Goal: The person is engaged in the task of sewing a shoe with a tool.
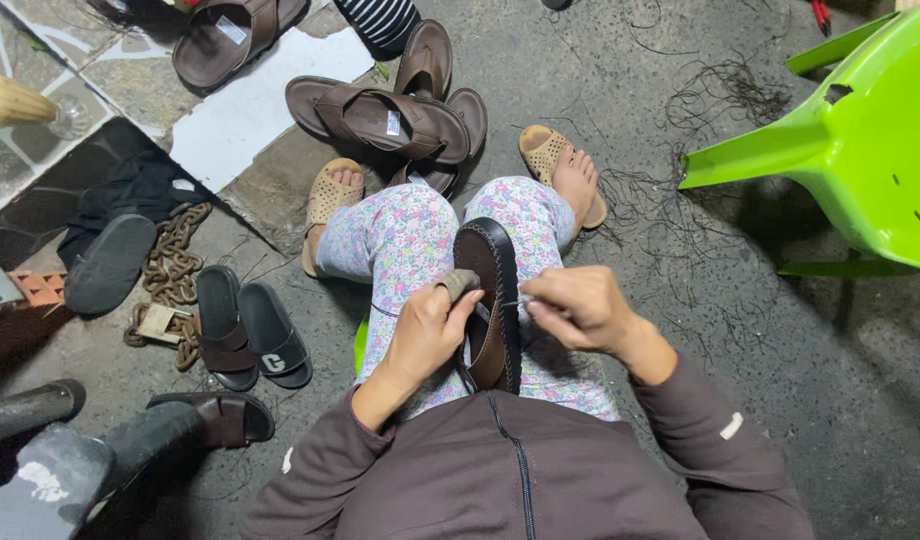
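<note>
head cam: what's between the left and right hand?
In the head view, the brown shoe stands on edge on the lap between the left hand and right hand; both hands touch it.

We've got brown sandals (385, 115) piled up on the concrete ahead of our feet, one more brown sandal (225, 35) on the tiles, and a pair of black slides (248, 328) on the left. A rusty chain (175, 262) with a padlock (162, 322) lies beside them. A green plastic chair (860, 140) stands to the right, with loose thread scraps (720, 95) scattered near it.
</note>
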